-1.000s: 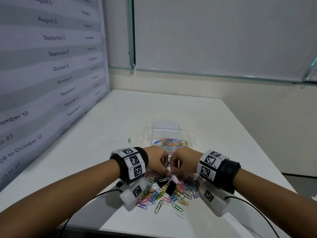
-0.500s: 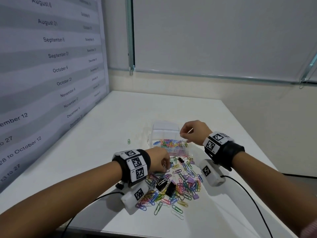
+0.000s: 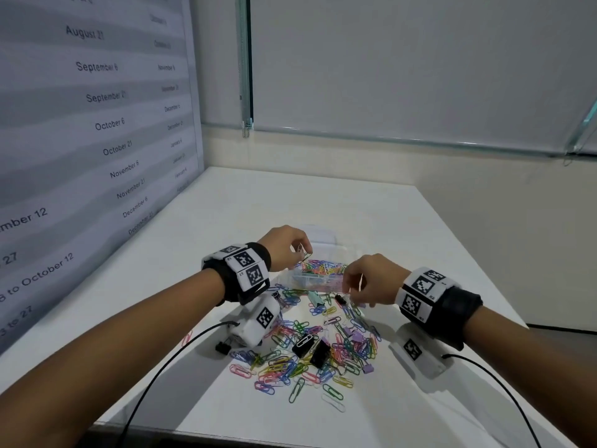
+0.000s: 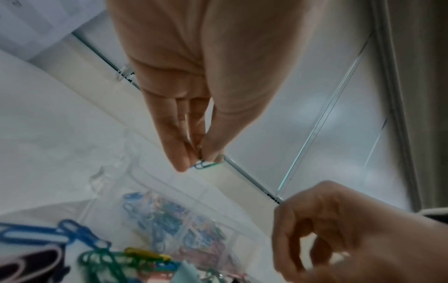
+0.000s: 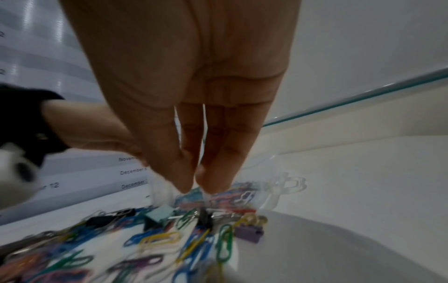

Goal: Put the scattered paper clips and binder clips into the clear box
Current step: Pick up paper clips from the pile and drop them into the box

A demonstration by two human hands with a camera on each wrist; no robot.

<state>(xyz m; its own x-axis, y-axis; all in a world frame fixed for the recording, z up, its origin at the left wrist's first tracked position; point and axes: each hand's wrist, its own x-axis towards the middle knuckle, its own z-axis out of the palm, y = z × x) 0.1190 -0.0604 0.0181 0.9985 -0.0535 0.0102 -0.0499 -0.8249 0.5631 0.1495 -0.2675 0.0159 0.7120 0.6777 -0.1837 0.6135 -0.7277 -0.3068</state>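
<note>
1. Over the clear box [image 3: 318,279] at mid-table, my left hand [image 3: 287,248] pinches a green paper clip [image 4: 206,165] between thumb and fingertips, with the clip hanging just above the box's open top.

2. Nearer me, my right hand [image 3: 371,284] hovers over the near edge of the box and the heap beside it. Its thumb and fingers are drawn together at the tips in the right-wrist view, and I cannot tell whether anything is caught between them.

3. The box already holds a bright layer of clips, and its lid lies open behind it.

4. Most of the work is on the white table [image 3: 420,237]: a spread of coloured paper clips [image 3: 290,370] lies between my wrists, mixed with two black binder clips [image 3: 311,349], a pale teal one [image 3: 315,299], a purple one [image 5: 249,232] and a small black one [image 3: 223,347] by my left wrist camera.

5. By my reading, the step in hand is the drop. The left hand has only to part its fingers over the opening.

6. Next, each hand must go back to the heap. Thin wire lying flat on a smooth top calls for a fingertip or nail to lift one end, and tangled clips may come up in chains.

7. A clip let go too near the rim could bounce off.
</note>
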